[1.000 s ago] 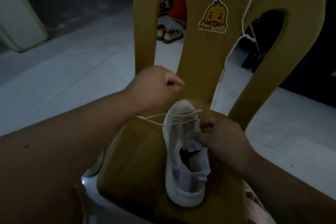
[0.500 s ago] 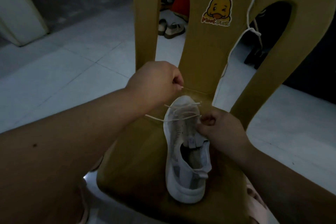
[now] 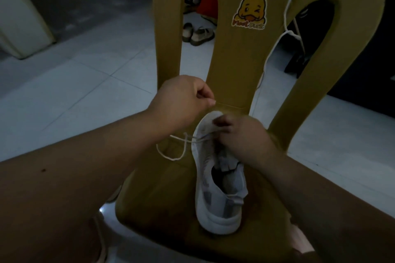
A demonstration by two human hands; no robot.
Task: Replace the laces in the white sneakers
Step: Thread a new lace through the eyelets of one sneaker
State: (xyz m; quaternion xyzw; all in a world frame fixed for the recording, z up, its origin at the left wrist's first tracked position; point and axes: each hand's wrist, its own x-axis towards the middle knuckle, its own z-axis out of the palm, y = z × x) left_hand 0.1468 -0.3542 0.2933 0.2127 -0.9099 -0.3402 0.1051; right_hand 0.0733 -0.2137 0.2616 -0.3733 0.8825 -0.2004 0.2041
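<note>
PHOTO: A white sneaker [image 3: 215,205] is lying on the seat of a yellow chair [image 3: 162,188], its long axis running away from the person, toe toward the backrest. The left hand [image 3: 181,102] is pinching one end of the lace [image 3: 172,158] just above and left of the toe. The right hand [image 3: 241,134], nearer, is pinching the lace at the front eyelets, with slack looping leftward across the seat.

White sneaker [image 3: 215,205]: one. Laces: two, a threaded lace [image 3: 171,157] at the sneaker's toe and a hanging lace [image 3: 275,47] over the chair back. Chair [image 3: 168,28]: one. Duck sticker [image 3: 250,9]: one. Sandals [image 3: 198,33] on the floor [image 3: 85,83] behind: two. Hands: two, left hand [image 3: 181,100] and right hand [image 3: 241,136].
</note>
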